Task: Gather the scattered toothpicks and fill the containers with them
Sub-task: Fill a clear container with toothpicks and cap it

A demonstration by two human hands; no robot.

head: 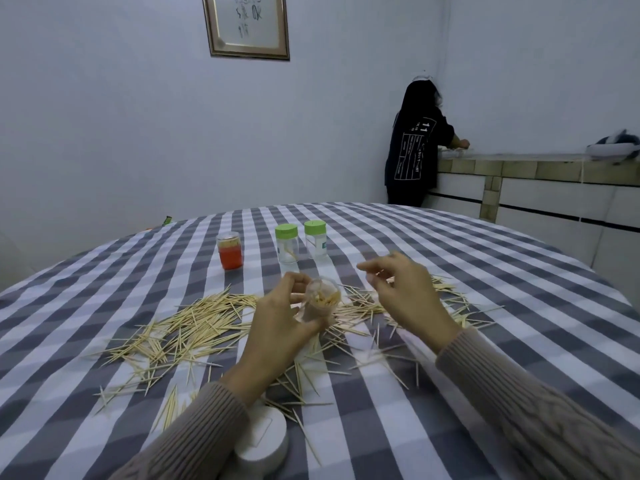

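Filling is the step in hand: the left hand (277, 317) grips a clear container (320, 299), tilted with its open mouth toward the camera and a bundle of toothpick ends showing inside, while the right hand (405, 292) hovers just beside it with fingers loosely curled; it is too blurred to tell whether it pinches any toothpicks. Most of the scattered toothpicks (194, 323) lie loose across the bench (485, 271), in a broad drift to the left and under both hands, so the job looks far from finished. The next move probably calls for gathering a small bunch, aligning the sticks, and feeding them end-first into the mouth without jamming against those already packed. Farther back stand a red-filled jar (229, 250) and two green-capped jars (300, 242), both nearly empty. A white round lid (263, 441) sits near the left sleeve. Grey-and-white check cloth covers the bench; beyond, pale walls, a framed picture (246, 26), and another person (415, 143) at a tiled counter.
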